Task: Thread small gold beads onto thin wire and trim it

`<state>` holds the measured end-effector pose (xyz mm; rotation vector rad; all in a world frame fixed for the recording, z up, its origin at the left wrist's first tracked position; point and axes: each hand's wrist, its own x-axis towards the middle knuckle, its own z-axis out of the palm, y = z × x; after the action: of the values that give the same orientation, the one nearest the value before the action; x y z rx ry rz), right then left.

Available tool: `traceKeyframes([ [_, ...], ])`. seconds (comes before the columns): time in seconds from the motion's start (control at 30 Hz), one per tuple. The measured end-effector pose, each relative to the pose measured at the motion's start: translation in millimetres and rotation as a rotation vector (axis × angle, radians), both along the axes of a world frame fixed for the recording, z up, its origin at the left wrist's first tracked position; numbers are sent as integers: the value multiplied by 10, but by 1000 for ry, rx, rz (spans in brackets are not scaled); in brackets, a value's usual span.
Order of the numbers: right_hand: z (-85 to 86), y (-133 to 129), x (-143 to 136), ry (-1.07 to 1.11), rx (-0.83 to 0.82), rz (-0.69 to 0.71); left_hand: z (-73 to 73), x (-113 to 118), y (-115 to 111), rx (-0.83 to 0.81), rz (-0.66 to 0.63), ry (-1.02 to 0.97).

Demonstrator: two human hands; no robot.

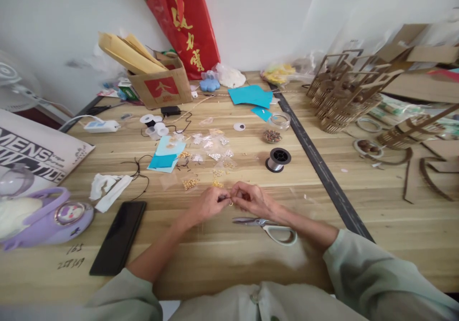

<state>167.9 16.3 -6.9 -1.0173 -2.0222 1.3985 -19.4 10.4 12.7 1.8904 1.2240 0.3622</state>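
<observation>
My left hand [212,203] and my right hand [251,198] meet fingertip to fingertip over the table, both in a pinch. A small gold ring [231,204] hangs at their fingertips; which hand grips it is too small to tell. Below my right hand lie scissors [267,225] with pale handles. Small gold beads [190,183] and more gold pieces [217,183] lie just beyond my hands. A spool of thin wire [278,160] stands beyond my right hand, near a clear dish of brown beads [272,136].
A black phone [118,238] and a purple bottle [53,220] are at the left. Blue cards [163,160] and small plastic bags [211,144] lie mid-table. Behind are a cardboard box [165,88] and red bag [191,29]; wooden baskets [333,106] stand right.
</observation>
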Motion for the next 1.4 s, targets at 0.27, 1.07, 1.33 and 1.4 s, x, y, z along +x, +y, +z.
traceKeyframes([
  [0.27, 18, -52, -1, -215, 324, 47, -155, 11, 16, 18, -71, -78],
  [1.07, -134, -1, 21, 142, -236, -50, -317, -118, 59, -261, 14, -312],
  [1.33, -78, -20, 16, 138, -198, -32, -300, -42, 27, -284, 79, -398],
  [1.4, -57, -22, 13, 133, -186, -32, -289, -30, 22, -303, 75, -427],
])
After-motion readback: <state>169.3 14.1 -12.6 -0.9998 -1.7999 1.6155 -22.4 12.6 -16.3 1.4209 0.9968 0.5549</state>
